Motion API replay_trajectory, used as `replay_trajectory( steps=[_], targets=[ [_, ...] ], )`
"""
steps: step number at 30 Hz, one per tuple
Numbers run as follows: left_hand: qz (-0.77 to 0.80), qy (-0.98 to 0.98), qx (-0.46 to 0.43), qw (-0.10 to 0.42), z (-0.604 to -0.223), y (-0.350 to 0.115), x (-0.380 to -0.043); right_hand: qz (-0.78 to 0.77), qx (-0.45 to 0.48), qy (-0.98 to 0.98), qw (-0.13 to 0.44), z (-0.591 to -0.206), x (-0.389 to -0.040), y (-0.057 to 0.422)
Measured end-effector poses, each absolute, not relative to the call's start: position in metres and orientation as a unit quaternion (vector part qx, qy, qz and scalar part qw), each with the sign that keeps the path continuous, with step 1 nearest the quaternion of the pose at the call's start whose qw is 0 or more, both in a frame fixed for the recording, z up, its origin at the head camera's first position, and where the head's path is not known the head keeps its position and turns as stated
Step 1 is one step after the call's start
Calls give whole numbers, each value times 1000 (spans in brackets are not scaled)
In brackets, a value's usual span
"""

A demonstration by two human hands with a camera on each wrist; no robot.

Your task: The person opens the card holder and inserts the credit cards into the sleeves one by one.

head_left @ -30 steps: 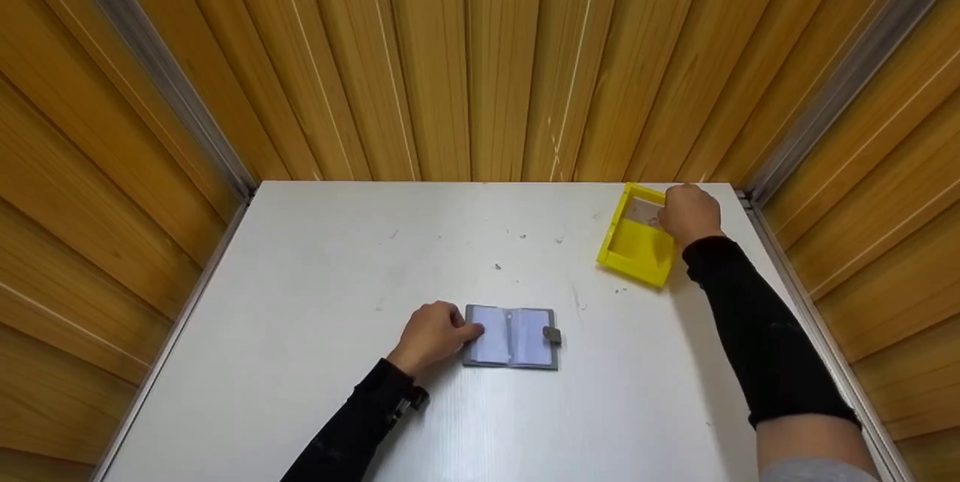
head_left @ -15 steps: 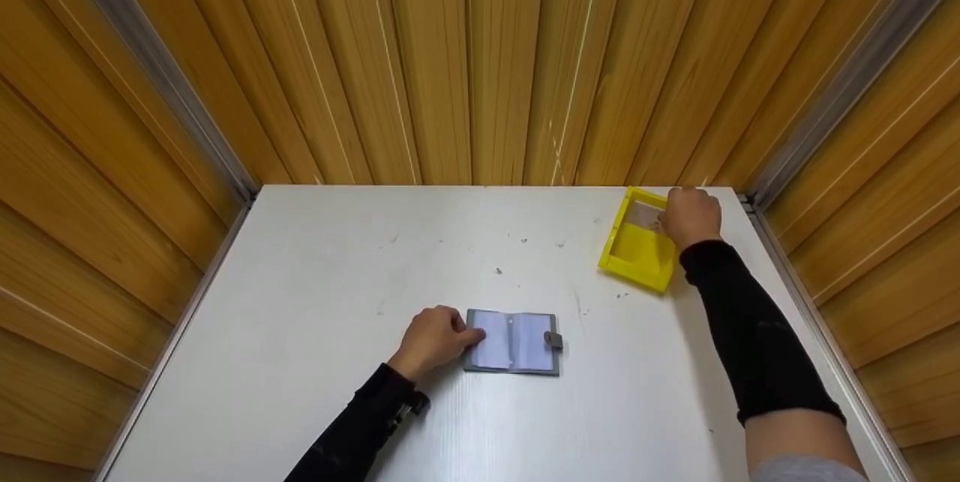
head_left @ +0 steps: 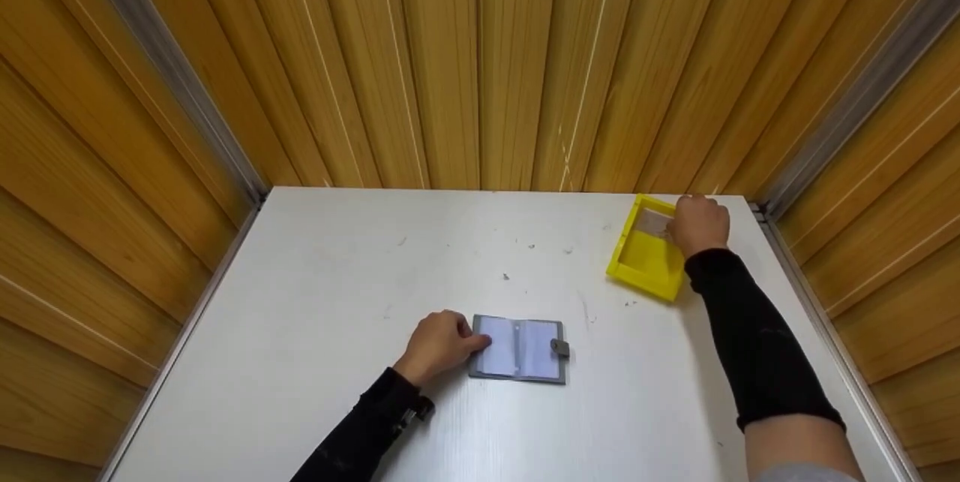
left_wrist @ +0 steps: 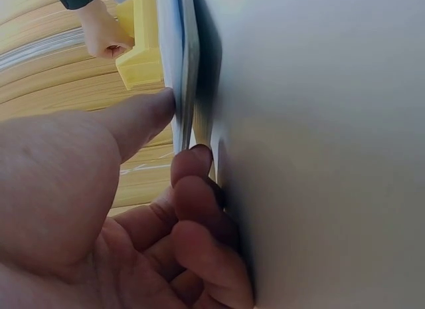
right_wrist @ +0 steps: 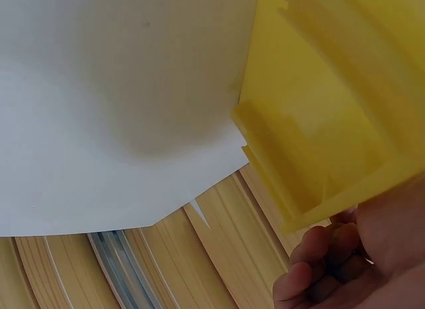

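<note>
Yellow plastic is forming the bin [head_left: 646,272], which is sitting at the far right of the table [head_left: 315,354], its open side facing the viewer. A pale patch [head_left: 655,223] is showing at its far end (whether card, film or bare surface, the views are not settling). The right hand [head_left: 699,225] is gripping the bin's right side near the far corner with curled fingers; its thumb is not showing clearly. Whether the bin is resting fully on the table cannot be told.

The card wallet [head_left: 538,350] is lying open near the middle of the table, nearer the person and well apart from the bin. Its strap [head_left: 559,347] is lying over the right edge. The left hand [head_left: 437,347] is pinching the left edge, thumb pressing on the page and fingertips reaching under the cover.

In this report's judgement, the step in hand is holding the wallet open and steady while the bin is being handled. The next move is probably calling for a light, constant left-hand pinch, so that the wallet is not sliding, and for a firm right-hand grip, so that the bin is not tipping.
</note>
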State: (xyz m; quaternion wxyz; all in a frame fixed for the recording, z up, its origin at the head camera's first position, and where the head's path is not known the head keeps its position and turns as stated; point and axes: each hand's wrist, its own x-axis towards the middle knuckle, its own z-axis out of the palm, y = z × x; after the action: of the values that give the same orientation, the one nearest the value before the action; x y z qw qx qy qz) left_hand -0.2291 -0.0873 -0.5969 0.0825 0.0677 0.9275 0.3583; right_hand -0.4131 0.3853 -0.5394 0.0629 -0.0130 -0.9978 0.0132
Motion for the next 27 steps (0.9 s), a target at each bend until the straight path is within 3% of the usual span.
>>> replay_trajectory(
  steps=[27],
  targets=[
    [351, 930, 71, 84, -594, -87, -229, 88, 2, -992, 85, -523, -404, 391]
  ],
)
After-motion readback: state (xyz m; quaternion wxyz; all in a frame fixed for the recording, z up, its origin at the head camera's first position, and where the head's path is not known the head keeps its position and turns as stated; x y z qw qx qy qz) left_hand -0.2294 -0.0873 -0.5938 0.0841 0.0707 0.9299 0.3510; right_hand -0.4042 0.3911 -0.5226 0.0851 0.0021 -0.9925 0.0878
